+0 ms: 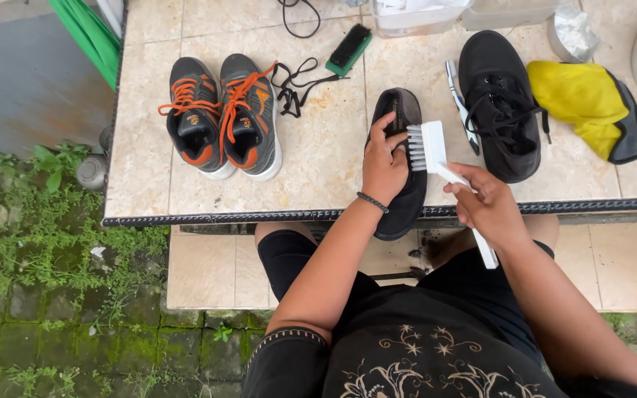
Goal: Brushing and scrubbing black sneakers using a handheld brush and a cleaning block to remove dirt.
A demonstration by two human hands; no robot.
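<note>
Left hand (383, 166) grips the black shoe (401, 166) on the worktop (318, 155); right hand (486, 206), at 3 o'clock, clasps a white brush (436, 158) against it. Scrubbing looks unfinished.

I wear a black shirt (436, 354) with pale swirly stars sewn on it, and black shorts (289, 258). My left wrist has a thin dark bead bracelet (372, 202). My arms are bare.

From my remote seat I find two clear plastic containers (416, 16) at the table's far edge, one (514, 11) beside the other (both cut off by the frame, the left with something white inside). I see no labels, signs or screens anywhere.
</note>
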